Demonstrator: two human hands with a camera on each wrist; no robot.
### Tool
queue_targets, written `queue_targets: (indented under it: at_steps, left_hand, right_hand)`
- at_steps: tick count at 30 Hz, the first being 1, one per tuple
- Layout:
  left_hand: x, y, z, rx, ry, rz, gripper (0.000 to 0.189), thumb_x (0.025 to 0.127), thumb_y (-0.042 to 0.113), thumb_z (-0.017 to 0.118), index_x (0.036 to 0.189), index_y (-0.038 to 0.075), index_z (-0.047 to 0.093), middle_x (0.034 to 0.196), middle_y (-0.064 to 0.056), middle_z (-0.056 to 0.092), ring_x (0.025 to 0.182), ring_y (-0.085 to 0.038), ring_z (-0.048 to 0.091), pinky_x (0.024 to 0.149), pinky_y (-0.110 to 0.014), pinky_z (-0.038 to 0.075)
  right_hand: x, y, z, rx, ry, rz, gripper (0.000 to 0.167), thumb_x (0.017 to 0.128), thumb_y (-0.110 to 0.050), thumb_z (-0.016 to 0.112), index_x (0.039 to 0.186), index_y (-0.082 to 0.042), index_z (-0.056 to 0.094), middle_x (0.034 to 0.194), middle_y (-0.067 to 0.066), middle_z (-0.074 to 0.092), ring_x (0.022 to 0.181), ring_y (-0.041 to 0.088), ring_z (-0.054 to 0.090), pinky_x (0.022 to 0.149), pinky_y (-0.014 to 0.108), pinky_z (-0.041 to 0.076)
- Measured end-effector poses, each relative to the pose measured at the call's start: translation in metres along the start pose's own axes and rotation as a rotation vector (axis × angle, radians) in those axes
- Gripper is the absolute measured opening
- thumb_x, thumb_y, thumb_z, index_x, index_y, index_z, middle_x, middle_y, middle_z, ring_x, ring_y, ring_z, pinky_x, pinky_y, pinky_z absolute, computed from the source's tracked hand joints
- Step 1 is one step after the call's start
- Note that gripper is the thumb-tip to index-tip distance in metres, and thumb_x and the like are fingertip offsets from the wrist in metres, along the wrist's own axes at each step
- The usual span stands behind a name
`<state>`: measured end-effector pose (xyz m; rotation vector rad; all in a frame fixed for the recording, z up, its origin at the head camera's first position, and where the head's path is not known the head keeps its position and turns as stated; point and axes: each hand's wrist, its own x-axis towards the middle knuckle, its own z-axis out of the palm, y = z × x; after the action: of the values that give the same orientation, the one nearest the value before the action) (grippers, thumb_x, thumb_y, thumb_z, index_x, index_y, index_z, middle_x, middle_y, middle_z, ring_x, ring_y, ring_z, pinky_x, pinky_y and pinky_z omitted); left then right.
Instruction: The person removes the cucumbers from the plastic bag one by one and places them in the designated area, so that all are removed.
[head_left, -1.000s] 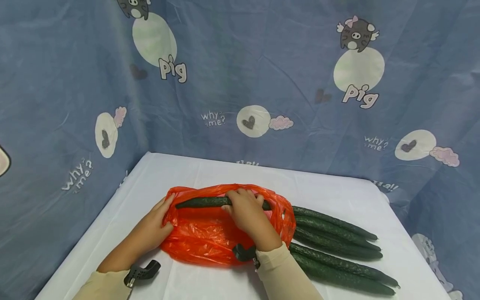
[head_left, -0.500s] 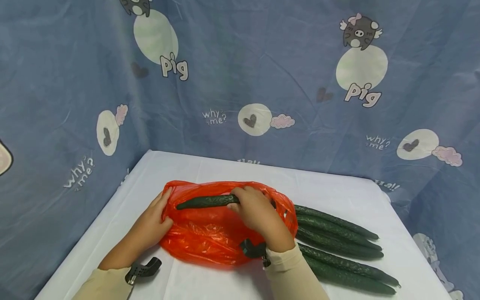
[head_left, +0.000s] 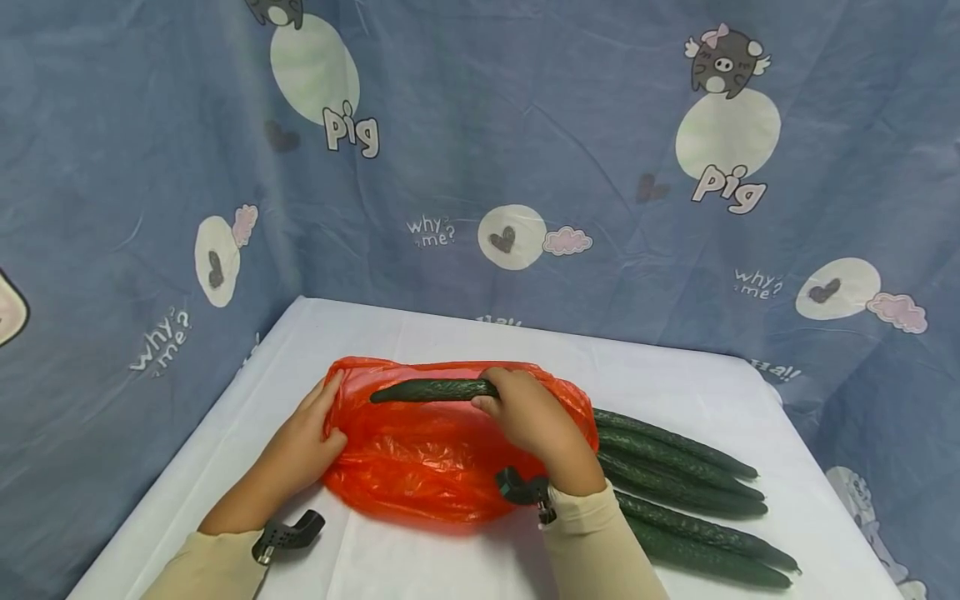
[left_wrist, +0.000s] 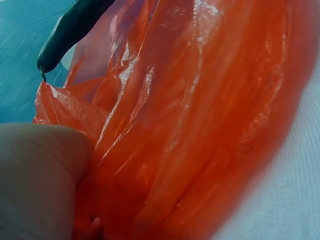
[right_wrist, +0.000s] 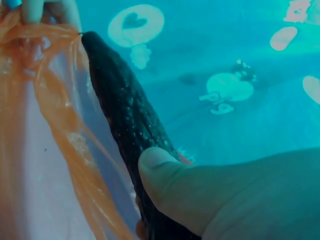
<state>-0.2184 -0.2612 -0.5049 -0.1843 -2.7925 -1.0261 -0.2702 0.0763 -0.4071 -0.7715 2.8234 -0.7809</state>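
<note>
A thin red plastic bag (head_left: 420,467) lies on the white table with its mouth spread wide. At its left rim my left hand (head_left: 300,446) holds the plastic between thumb and fingers. My right hand (head_left: 536,421) grips a long dark green cucumber (head_left: 431,389) around its right part, hiding that end. The cucumber lies crosswise over the bag's mouth, its free tip pointing left. In the right wrist view, my thumb presses along the bumpy cucumber (right_wrist: 125,100). The cucumber's stemmed tip (left_wrist: 55,52) appears above the bag's edge in the left wrist view.
Several more cucumbers (head_left: 690,517) lie side by side on the table (head_left: 420,325), right of the bag and partly behind my right arm. A blue cloth (head_left: 450,125) printed with pigs hangs behind and beside the table.
My right hand has moved right and slightly up, and the cucumber has shifted with it, rising over the bag's mouth. My left hand stays at the bag's left rim.
</note>
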Motion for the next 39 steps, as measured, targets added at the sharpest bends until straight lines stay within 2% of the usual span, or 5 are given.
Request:
queue_targets:
  at_steps: [5,14,21,30,39]
  left_hand:
    - [-0.001,-0.001,0.0,0.007,0.005,0.0,0.091,0.09,0.002,0.059,0.169,0.009,0.014,0.172,-0.024,0.019,0.152,-0.051,0.031,0.115,-0.07,0.034]
    - [0.005,-0.002,-0.004,0.046,-0.004,-0.02,0.092,0.09,0.004,0.058,0.169,0.008,0.01,0.173,-0.023,0.016,0.152,-0.051,0.031,0.115,-0.07,0.035]
    - [0.003,-0.003,-0.004,0.043,-0.024,-0.017,0.093,0.089,0.003,0.057,0.168,0.007,0.008,0.174,-0.021,0.013,0.154,-0.049,0.028,0.117,-0.068,0.033]
    - [0.0,-0.001,-0.004,-0.001,0.019,-0.006,0.087,0.094,0.009,0.056,0.169,0.012,0.013,0.174,-0.018,0.018,0.156,-0.045,0.029,0.119,-0.068,0.03]
    - [-0.001,0.005,-0.007,-0.009,-0.023,-0.027,0.086,0.1,0.023,0.061,0.169,0.013,0.011,0.175,-0.019,0.016,0.156,-0.048,0.027,0.119,-0.071,0.029]
  right_hand:
    - [-0.001,0.001,-0.003,0.036,-0.039,-0.01,0.019,0.1,-0.029,0.071,0.095,-0.017,0.057,0.077,0.001,0.051,0.072,0.017,0.052,0.067,0.034,0.044]
    - [-0.003,0.005,-0.01,0.068,-0.048,-0.011,0.019,0.1,-0.028,0.07,0.095,-0.016,0.057,0.078,0.002,0.051,0.071,0.018,0.051,0.066,0.034,0.043]
    - [-0.002,0.006,-0.013,0.041,-0.037,0.017,0.017,0.102,-0.031,0.067,0.108,-0.016,0.061,0.082,0.002,0.054,0.078,0.02,0.054,0.07,0.037,0.045]
    - [0.001,0.004,-0.006,0.02,-0.035,-0.012,0.017,0.101,-0.029,0.069,0.102,-0.015,0.06,0.081,0.002,0.055,0.079,0.02,0.054,0.072,0.036,0.046]
    - [0.001,0.001,-0.003,-0.032,-0.064,-0.007,0.019,0.101,-0.031,0.069,0.107,-0.015,0.061,0.086,0.0,0.058,0.084,0.02,0.056,0.076,0.037,0.048]
